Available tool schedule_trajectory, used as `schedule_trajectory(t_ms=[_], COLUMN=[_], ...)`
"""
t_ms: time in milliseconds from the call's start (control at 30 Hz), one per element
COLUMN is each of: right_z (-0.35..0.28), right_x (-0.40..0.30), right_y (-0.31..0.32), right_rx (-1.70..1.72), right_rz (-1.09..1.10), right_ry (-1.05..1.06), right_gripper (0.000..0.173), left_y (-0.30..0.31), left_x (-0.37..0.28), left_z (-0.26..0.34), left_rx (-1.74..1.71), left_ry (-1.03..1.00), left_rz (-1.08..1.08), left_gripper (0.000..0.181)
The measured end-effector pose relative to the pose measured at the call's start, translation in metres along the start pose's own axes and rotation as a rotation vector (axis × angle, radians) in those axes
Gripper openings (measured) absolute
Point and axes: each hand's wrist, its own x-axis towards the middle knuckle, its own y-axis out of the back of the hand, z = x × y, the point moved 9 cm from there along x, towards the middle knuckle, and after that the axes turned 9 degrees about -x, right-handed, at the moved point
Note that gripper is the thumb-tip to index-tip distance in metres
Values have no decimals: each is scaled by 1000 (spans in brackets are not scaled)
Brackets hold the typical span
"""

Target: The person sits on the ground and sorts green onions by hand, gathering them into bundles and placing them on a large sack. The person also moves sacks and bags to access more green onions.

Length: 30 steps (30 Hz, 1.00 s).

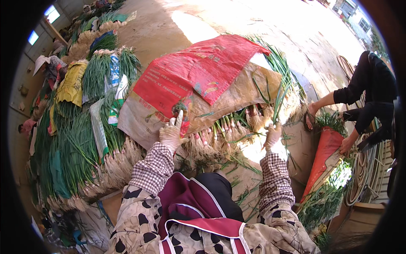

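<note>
A large pile of scallions [228, 127], with pale bulbs and long stringy roots facing me, lies before me under a red and tan woven plastic sack [203, 70]. My left hand [170, 133], in a thin pale glove, rests on the sack's near left part. Its index finger points away from me and its thumb is spread; whether the other fingers pinch the sack is unclear. At the pile's right end, my gloved right hand [273, 135] grips a few long green scallion leaves [280, 95], which run upward over the sack's edge. Bright sunlight washes out part of that hand.
Scallion bundles [73, 139] partly covered by sacks fill the left side. A person in a white hat [52, 68] bends there. At right, a co-worker's hand [347, 144] touches a red sack [323, 158] around more greens. Coiled hoses [356, 177] lie beyond; loose leaves litter the floor [250, 181].
</note>
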Motion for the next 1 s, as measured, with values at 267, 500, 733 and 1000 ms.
schedule_trajectory(t_ms=[267, 500, 733, 1000], right_z=[18, 21, 32, -46], right_x=[-41, -81, -88, -17], right_y=[-44, -49, -29, -72], right_rx=[243, 272, 172, 530], right_rz=[79, 15, -113, -151], right_ry=[7, -6, -420, 62], right_gripper=[36, 57, 54, 58], left_y=[-32, -6, 156, 423], left_x=[14, 25, 37, -47], left_z=[-5, -34, -95, -193], left_rx=[275, -253, -479, 198], left_ry=[-13, 14, 67, 148], left_rz=[-129, -30, 661, 939], left_gripper=[99, 81, 36, 41])
